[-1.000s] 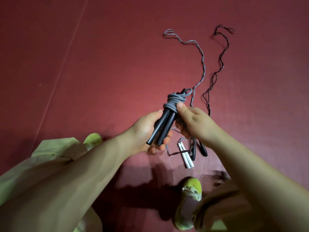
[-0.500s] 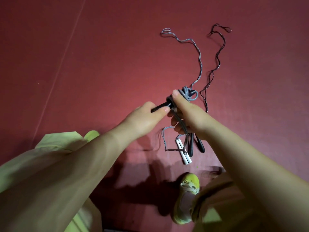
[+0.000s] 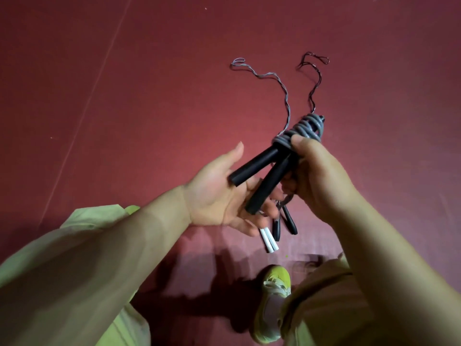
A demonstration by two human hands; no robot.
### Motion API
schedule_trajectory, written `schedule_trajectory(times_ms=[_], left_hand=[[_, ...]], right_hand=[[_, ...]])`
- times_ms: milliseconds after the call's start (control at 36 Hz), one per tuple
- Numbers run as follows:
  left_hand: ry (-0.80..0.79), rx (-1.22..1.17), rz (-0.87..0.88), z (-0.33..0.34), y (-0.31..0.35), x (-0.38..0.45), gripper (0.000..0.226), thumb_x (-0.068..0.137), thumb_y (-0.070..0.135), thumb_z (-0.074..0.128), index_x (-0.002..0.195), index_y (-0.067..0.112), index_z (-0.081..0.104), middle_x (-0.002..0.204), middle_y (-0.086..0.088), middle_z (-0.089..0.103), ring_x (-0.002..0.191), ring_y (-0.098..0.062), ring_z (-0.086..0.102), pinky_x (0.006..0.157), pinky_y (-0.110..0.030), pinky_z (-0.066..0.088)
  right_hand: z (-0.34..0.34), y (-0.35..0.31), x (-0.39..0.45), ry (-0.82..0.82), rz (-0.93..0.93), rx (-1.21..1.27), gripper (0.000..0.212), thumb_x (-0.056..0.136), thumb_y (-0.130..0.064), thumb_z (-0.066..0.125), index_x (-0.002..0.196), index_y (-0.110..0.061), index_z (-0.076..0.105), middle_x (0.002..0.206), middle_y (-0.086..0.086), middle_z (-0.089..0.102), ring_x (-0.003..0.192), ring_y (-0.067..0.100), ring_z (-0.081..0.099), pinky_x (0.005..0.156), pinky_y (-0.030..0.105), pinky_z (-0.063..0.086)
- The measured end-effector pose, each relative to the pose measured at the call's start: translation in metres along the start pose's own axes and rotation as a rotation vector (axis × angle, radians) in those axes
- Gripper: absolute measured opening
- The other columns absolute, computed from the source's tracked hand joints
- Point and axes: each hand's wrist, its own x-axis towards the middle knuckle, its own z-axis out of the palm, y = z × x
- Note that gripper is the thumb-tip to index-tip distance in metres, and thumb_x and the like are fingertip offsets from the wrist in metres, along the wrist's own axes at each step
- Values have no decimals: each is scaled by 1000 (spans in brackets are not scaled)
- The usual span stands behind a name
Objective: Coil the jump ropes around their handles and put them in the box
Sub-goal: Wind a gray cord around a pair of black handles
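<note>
My right hand (image 3: 316, 176) grips a pair of black handles (image 3: 259, 176) at their upper end, where grey rope (image 3: 303, 129) is coiled round them. My left hand (image 3: 219, 196) lies palm up and open under the lower ends of the handles. On the floor below my hands lie two white handles (image 3: 268, 239) and two thin black handles (image 3: 287, 224). A grey rope tail (image 3: 268, 77) and a dark red-black rope (image 3: 315, 78) trail away over the floor. No box is in view.
The floor (image 3: 124, 96) is a dark red mat with a seam line running diagonally at the left. My yellow-green shoe (image 3: 273, 303) and light green trouser legs (image 3: 331, 315) fill the lower part of the view.
My left hand has let go of the black handles and opened palm up beneath them. My right hand now holds the bundle alone, tilted so the handles point down left.
</note>
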Motion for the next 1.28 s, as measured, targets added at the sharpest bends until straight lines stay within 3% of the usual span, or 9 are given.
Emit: schedule_trajectory(times_ms=[139,250,444,611,778,889,972,1111,1278], left_hand=[[30,-16,-60,4,-6,2,76,77,74,21,83,14,68,62,1,49,50,-13,44,56,-28,37],[240,76,-81,-3,-7,6,71,85,72,13,85,14,55,63,1,45,50,-13,38,56,-29,30],[395,138,-64,-10,-9,16,75,89,71,7,84,13,54,62,1,47,48,-13,40,56,-30,27],[512,201,-31,-10,-11,27,75,92,68,8,82,12,56,60,1,49,47,-14,42,53,-27,32],[711,340,63,-11,-17,33,68,95,63,18,80,13,62,58,2,55,47,-14,47,52,-24,39],[848,513,174,-14,-17,31,53,97,53,30,81,14,62,65,1,56,52,-12,48,55,-24,42],[918,678,212,-19,-17,28,46,95,56,39,83,15,57,72,2,55,61,-14,47,67,-31,42],[947,990,146,-24,-19,24,25,85,50,57,88,26,51,76,7,55,66,-10,49,61,-30,36],[906,956,158,-25,-18,22,41,70,56,71,83,25,47,76,8,52,64,-8,46,57,-31,32]], right_hand=[[-11,6,-2,-216,58,-7,43,82,-44,52,90,-3,56,68,14,50,58,22,46,55,30,37],[-12,12,5,-161,153,-126,39,100,-38,45,87,-5,60,65,6,57,56,19,49,53,28,41],[-14,16,17,-105,181,-272,44,100,-43,45,79,-8,62,58,3,56,43,14,51,42,23,42],[-18,24,22,-11,224,-381,54,94,-55,47,69,-9,59,54,3,49,39,15,49,46,24,42],[-18,33,22,41,164,-547,61,96,-58,39,56,-13,48,50,3,45,38,18,47,55,29,42],[-13,34,21,23,167,-446,53,101,-46,39,70,-8,58,55,4,47,40,15,44,46,23,39],[-9,36,21,-14,206,-353,49,100,-47,39,82,-7,60,59,3,50,39,12,45,44,21,36],[-5,36,22,-30,230,-296,49,92,-58,47,82,-12,61,59,0,54,50,17,46,49,25,33],[0,35,21,-57,126,-295,35,96,-43,52,80,-12,56,56,-1,48,47,15,39,47,26,28]])
